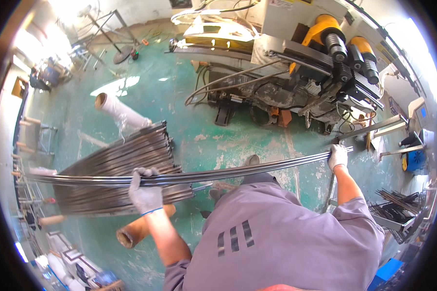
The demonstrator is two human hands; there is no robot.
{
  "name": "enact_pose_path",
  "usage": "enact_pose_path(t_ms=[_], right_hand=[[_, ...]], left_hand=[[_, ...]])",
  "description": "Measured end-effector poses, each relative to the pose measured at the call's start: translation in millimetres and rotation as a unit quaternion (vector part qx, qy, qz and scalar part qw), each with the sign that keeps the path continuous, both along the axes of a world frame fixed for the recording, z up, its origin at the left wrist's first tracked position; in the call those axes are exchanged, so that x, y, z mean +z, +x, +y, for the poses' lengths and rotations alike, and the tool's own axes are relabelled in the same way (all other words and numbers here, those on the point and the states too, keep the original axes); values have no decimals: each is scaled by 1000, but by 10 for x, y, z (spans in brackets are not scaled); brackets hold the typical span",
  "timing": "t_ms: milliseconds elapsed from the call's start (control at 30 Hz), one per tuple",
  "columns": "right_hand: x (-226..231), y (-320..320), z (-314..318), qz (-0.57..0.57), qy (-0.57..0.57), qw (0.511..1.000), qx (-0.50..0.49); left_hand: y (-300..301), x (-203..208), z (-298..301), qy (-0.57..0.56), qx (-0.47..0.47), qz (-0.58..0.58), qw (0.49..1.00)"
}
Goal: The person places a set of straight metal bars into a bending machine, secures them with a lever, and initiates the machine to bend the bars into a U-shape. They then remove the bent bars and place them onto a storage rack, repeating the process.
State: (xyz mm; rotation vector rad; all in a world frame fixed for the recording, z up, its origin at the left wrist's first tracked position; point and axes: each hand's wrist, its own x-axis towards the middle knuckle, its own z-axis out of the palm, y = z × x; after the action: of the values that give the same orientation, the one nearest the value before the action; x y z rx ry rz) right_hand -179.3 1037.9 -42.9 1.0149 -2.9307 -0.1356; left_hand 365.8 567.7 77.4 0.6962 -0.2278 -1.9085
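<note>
Metal rods (238, 169), gripped by both gloved hands, left hand (144, 192) and right hand (338, 156), blur leftward over the stacked bundle (119, 160).

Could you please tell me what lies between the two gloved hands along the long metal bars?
In the head view, only the bundle of long metal bars spans from the left hand to the right hand, passing above the person's grey shirt.

The gloved left hand (144, 194) covers part of the long metal strips (238, 169), the person's grey shirt (277, 242) hides the floor (189, 121) below, and the bright upper left corner is washed out.
</note>
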Motion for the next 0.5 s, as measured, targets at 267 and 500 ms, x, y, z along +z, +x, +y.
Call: enact_pose_path(t_ms=[267,500], right_hand=[[-75,-44,-833,-622,-739,105,-235],[-73,-816,-989,-492,-810,130,-292]], left_hand=[[-1993,262,177,-118,-119,-6,986],[-3211,660,93,-175,-280,4,944]])
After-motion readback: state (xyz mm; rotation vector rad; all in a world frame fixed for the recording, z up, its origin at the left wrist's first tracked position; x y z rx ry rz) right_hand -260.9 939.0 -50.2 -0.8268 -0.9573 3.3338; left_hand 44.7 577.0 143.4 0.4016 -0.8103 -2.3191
